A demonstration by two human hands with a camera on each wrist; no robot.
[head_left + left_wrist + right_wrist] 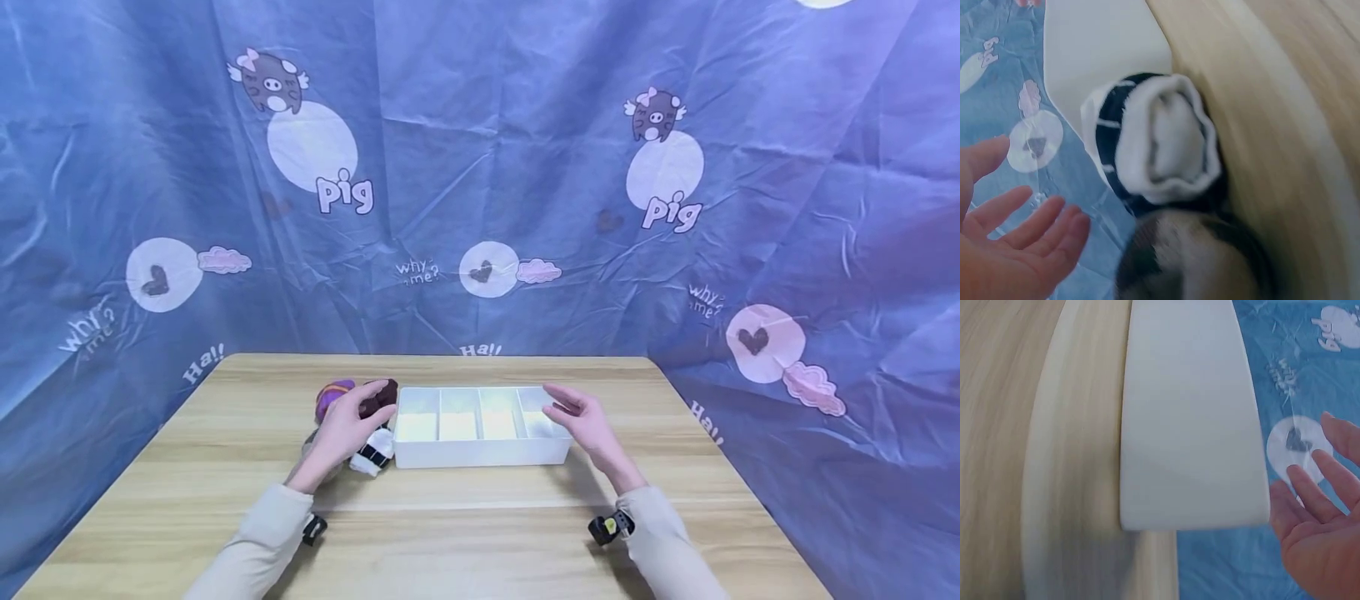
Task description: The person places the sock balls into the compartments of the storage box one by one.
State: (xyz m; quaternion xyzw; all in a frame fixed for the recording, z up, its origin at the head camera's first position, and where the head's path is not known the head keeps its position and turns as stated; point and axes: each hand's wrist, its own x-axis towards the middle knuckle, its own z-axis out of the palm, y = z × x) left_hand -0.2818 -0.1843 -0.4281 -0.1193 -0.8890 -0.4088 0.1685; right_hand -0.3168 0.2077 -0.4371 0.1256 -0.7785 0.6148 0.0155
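White divided box (482, 454) between left hand (347, 427) and right hand (587, 423), fingers of both apart; rolled socks (1169, 140) near left hand.

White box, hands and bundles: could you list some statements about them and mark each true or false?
1. The white box has four compartments. True.
2. The right hand is near the box's right end. True.
3. The left hand is clenched tightly. False: it is relaxed and holds nothing.
4. The black-and-white bundle lies right of the box. False: it lies left of it.
5. The purple bundle has an orange stripe. True.
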